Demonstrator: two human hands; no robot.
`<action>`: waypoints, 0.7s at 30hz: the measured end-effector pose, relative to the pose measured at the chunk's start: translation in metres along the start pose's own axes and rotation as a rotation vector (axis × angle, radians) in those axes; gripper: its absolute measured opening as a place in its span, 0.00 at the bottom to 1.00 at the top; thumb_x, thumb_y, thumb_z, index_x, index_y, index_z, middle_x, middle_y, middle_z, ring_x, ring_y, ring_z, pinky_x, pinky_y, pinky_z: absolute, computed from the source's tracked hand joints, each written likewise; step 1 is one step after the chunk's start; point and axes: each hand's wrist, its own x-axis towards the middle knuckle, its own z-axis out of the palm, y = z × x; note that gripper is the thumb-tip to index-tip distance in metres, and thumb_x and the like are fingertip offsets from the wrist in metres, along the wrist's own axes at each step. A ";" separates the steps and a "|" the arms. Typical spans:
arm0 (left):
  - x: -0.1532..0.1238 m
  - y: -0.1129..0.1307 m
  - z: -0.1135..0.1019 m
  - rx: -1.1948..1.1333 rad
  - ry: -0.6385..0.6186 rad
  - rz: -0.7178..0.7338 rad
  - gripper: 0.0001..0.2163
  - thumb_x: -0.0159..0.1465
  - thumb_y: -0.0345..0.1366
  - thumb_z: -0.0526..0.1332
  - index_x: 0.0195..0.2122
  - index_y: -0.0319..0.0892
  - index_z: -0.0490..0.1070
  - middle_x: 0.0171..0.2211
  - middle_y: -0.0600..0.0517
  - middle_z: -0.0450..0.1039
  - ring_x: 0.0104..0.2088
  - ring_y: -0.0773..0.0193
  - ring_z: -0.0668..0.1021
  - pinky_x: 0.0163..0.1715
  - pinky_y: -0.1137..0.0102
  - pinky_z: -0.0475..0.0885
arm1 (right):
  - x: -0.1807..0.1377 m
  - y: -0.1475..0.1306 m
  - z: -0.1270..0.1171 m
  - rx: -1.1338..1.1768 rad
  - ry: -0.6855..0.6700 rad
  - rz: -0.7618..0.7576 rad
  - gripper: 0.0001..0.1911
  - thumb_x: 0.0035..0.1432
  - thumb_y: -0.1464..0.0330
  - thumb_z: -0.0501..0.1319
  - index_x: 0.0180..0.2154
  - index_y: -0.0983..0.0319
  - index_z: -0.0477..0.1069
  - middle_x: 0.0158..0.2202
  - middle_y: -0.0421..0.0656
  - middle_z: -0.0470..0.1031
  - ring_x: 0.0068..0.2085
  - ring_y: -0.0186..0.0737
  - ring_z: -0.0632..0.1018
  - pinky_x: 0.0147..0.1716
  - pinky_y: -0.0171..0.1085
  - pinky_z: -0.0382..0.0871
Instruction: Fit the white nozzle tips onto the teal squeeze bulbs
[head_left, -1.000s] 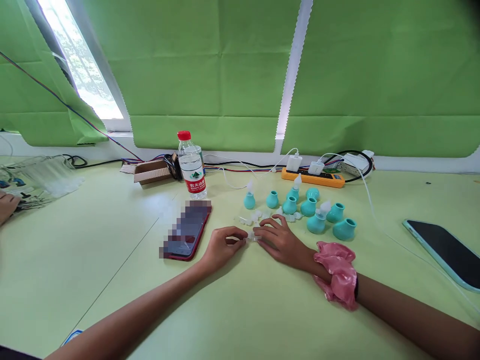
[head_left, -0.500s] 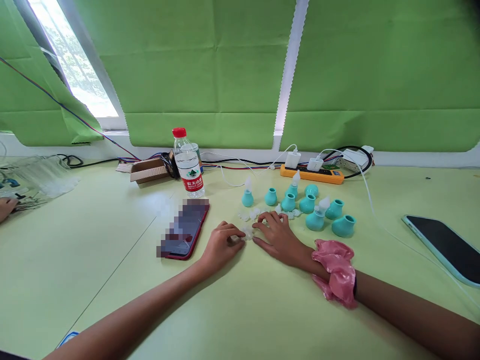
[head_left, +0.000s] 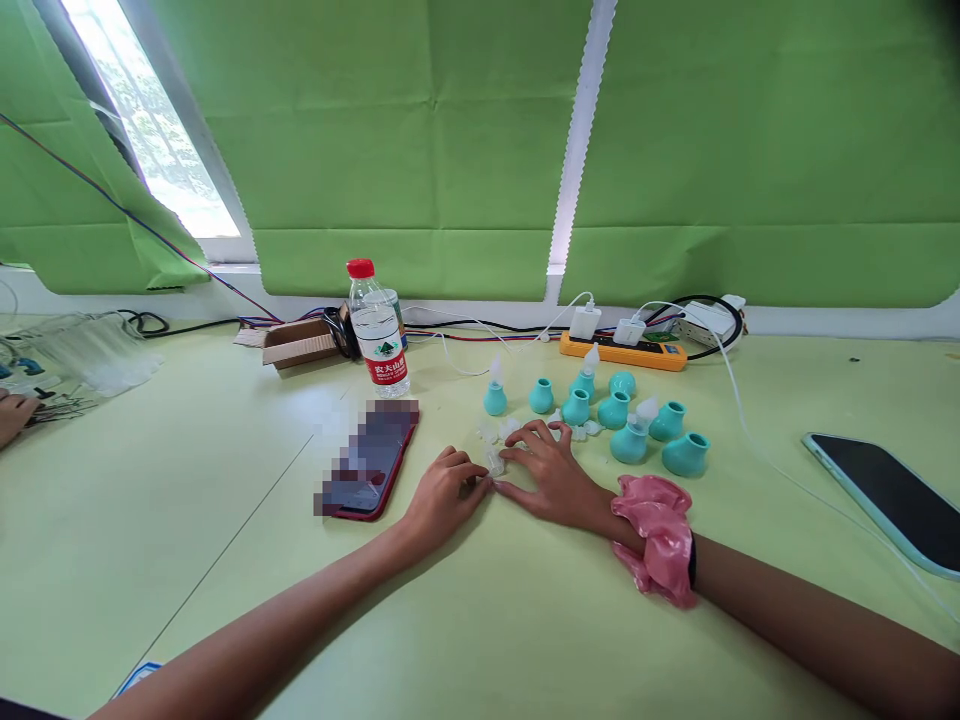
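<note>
My left hand (head_left: 445,503) rests on the table with thumb and forefinger pinched together. Its fingertips are at a small translucent plastic piece (head_left: 495,463); whatever lies between them is too small to make out. My right hand (head_left: 551,475), with a pink scrunchie (head_left: 656,540) at the wrist, has its fingers spread. Its thumb and forefinger reach to either side of the same piece, the thumb close to the left fingertips. More translucent pieces (head_left: 589,429) lie behind the right hand. Several turquoise pots (head_left: 541,396) stand beyond; some carry a clear flame-shaped tip (head_left: 496,370).
A red-cased phone (head_left: 371,460) lies left of my hands, with a water bottle (head_left: 381,340) behind it. At the back are an orange power strip (head_left: 622,350), cables and an open cardboard box (head_left: 300,344). Another phone (head_left: 885,500) lies right. Another person's hand (head_left: 13,415) shows far left.
My right hand has shifted slightly left and its thumb is nearer my left fingertips. The left hand stays almost in place, still pinched.
</note>
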 end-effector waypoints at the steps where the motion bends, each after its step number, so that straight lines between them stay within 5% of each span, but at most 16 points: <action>1: 0.001 0.001 -0.001 -0.021 0.006 0.008 0.09 0.58 0.34 0.54 0.31 0.39 0.74 0.24 0.49 0.70 0.29 0.63 0.69 0.29 0.71 0.65 | 0.001 0.000 -0.001 -0.007 -0.007 0.009 0.15 0.55 0.58 0.52 0.38 0.60 0.68 0.40 0.46 0.67 0.46 0.46 0.62 0.45 0.50 0.46; 5: 0.001 0.002 -0.002 -0.136 0.032 -0.008 0.07 0.56 0.33 0.56 0.28 0.40 0.74 0.24 0.51 0.72 0.27 0.66 0.70 0.28 0.73 0.65 | 0.005 -0.002 -0.005 -0.048 -0.074 -0.010 0.15 0.59 0.61 0.48 0.46 0.56 0.63 0.41 0.45 0.67 0.45 0.47 0.62 0.44 0.51 0.47; 10: 0.000 0.000 -0.002 -0.310 0.141 -0.175 0.06 0.54 0.34 0.59 0.27 0.39 0.73 0.25 0.50 0.73 0.25 0.67 0.73 0.26 0.73 0.68 | 0.005 -0.004 -0.006 -0.033 -0.065 -0.040 0.13 0.58 0.63 0.49 0.43 0.57 0.65 0.42 0.45 0.66 0.46 0.46 0.61 0.45 0.49 0.46; 14: 0.000 -0.001 -0.004 -0.407 0.293 -0.213 0.05 0.53 0.34 0.60 0.27 0.38 0.73 0.35 0.47 0.73 0.33 0.63 0.75 0.33 0.70 0.71 | 0.007 -0.006 -0.003 -0.043 -0.018 0.023 0.16 0.57 0.60 0.49 0.44 0.60 0.65 0.42 0.47 0.65 0.46 0.47 0.60 0.45 0.50 0.46; 21: 0.000 -0.005 0.001 -0.596 0.183 -0.263 0.08 0.53 0.35 0.60 0.31 0.38 0.73 0.34 0.47 0.74 0.33 0.62 0.76 0.34 0.69 0.72 | 0.009 -0.005 0.004 -0.075 -0.026 0.013 0.12 0.58 0.62 0.51 0.37 0.60 0.68 0.40 0.46 0.66 0.45 0.47 0.62 0.43 0.50 0.47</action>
